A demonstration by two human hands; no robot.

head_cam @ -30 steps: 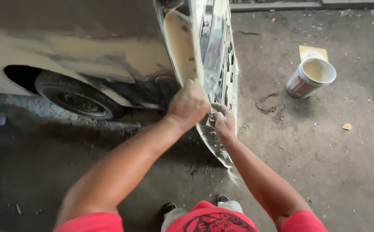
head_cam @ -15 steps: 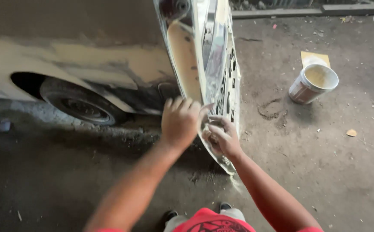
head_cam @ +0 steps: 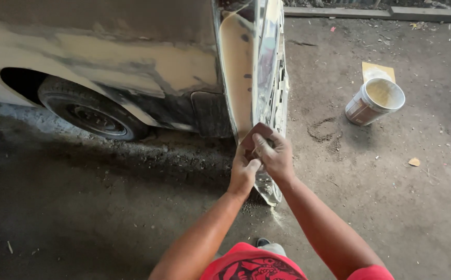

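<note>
I stand at the corner of a car body (head_cam: 132, 62) patched with tan filler. Both hands meet at the lower edge of its corner panel (head_cam: 238, 83). A brownish sheet of sandpaper (head_cam: 256, 132) is pinched between them against the panel edge. My left hand (head_cam: 243, 173) grips the sheet from below. Above it, my right hand (head_cam: 275, 155) presses its fingers onto the sheet. The grille-like bumper part (head_cam: 275, 98) runs beside my hands, and its lower tip (head_cam: 269, 194) shows under my wrists.
A car wheel (head_cam: 90, 114) sits at the left under the wheel arch. An open tin of tan filler (head_cam: 375, 101) lies tilted on the dirt floor at the right, with a yellow sheet (head_cam: 377, 70) behind it. My shoe (head_cam: 263, 242) shows below.
Both hands have slid down the panel edge and come together. The left hand, earlier flat on the panel, now pinches the sandpaper with the right.
</note>
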